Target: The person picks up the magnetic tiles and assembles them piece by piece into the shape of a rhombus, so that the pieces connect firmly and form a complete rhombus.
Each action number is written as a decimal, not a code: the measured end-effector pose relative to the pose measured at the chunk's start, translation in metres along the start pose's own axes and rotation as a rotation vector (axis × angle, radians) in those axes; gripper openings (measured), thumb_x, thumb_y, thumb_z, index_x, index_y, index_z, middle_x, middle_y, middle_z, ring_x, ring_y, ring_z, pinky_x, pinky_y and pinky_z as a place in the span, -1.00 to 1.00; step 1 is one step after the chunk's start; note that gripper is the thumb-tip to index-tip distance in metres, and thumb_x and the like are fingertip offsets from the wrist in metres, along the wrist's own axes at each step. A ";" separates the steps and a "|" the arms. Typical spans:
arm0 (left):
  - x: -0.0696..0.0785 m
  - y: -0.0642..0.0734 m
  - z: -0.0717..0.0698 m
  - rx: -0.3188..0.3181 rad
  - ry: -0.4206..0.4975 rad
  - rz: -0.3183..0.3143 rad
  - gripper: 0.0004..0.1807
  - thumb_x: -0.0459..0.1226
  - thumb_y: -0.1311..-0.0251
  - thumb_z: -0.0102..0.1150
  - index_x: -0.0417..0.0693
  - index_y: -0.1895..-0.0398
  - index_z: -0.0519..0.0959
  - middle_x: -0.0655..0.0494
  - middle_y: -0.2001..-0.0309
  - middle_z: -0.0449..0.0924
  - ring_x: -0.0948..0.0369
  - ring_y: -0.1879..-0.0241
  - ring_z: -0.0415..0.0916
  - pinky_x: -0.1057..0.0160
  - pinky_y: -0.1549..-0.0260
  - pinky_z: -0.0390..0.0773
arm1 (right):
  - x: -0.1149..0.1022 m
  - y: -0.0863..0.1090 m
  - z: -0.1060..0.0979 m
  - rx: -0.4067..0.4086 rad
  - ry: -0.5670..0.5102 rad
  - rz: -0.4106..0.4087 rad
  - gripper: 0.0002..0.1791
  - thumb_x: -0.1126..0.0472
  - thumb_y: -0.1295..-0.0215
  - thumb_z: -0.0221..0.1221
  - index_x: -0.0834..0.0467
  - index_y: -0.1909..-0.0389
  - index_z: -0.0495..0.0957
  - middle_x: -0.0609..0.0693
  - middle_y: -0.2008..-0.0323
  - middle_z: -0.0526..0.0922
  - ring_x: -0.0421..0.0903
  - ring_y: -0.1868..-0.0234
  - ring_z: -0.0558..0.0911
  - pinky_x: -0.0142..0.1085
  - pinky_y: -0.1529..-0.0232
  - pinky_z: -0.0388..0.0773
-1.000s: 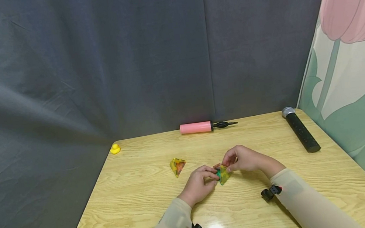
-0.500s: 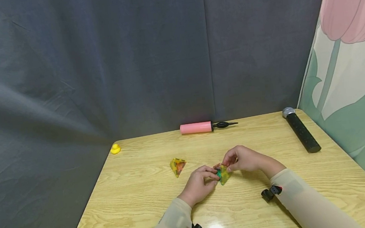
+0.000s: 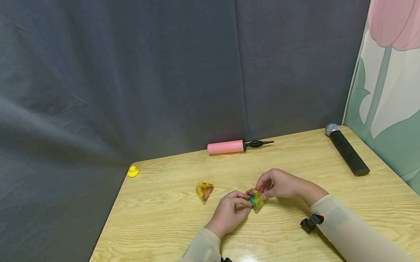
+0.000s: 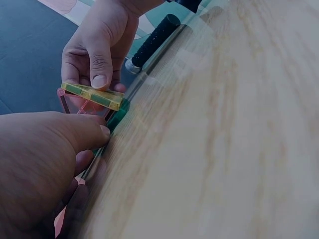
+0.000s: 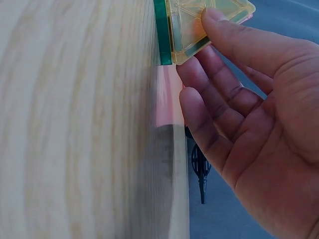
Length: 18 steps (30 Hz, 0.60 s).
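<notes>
In the head view, a yellow triangular magnetic tile (image 3: 259, 203) stands tilted on a green magnetic tile (image 3: 252, 199) that lies on the table. A translucent red tile (image 4: 64, 102) leans behind the yellow one in the left wrist view. My right hand (image 3: 282, 183) pinches the yellow tile, its thumb on the outer face (image 5: 192, 30). From the left, my left hand (image 3: 228, 214) holds the green tile with thumb and fingers; part of that grip is hidden. A second cluster of yellow and orange tiles (image 3: 204, 192) sits apart, farther back to the left.
Along the wooden table's (image 3: 160, 238) back edge lies a pink hand pump (image 3: 225, 147) with a black nozzle. A yellow rubber duck (image 3: 133, 171) sits at the back left corner. Toward the right edge lies a black microphone (image 3: 346, 150) with a silver head.
</notes>
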<state>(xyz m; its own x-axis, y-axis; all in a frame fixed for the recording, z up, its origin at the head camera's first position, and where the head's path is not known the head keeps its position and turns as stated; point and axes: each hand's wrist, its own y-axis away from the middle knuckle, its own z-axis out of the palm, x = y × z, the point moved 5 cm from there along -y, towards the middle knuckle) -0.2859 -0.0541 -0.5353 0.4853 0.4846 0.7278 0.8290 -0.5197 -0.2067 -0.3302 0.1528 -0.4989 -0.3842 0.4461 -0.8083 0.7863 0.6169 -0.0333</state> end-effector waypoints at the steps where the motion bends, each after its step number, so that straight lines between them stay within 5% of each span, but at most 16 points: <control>1: 0.000 0.000 0.000 0.000 -0.002 0.002 -0.87 -0.28 -0.39 0.37 0.11 0.11 0.83 0.30 -0.14 0.61 0.34 -0.20 0.50 0.27 -0.28 0.49 | 0.000 0.000 0.000 0.001 0.000 0.002 -0.81 0.35 -0.24 0.48 0.07 0.18 0.75 -0.09 0.24 0.74 -0.03 0.22 0.70 -0.25 0.17 0.68; 18: -0.002 -0.001 -0.002 0.043 -0.007 0.036 -0.84 -0.31 -0.36 0.40 0.12 0.09 0.82 0.29 -0.15 0.64 0.33 -0.23 0.51 0.25 -0.32 0.45 | 0.003 0.000 -0.002 0.027 0.005 0.029 -0.82 0.33 -0.23 0.49 0.07 0.19 0.74 -0.08 0.24 0.72 -0.07 0.22 0.67 -0.23 0.18 0.67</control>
<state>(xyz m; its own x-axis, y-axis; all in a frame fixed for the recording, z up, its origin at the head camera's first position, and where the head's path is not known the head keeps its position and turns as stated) -0.2878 -0.0562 -0.5352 0.5169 0.4714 0.7146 0.8222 -0.5059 -0.2610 -0.3322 0.1556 -0.5005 -0.3638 0.4670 -0.8060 0.8098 0.5862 -0.0258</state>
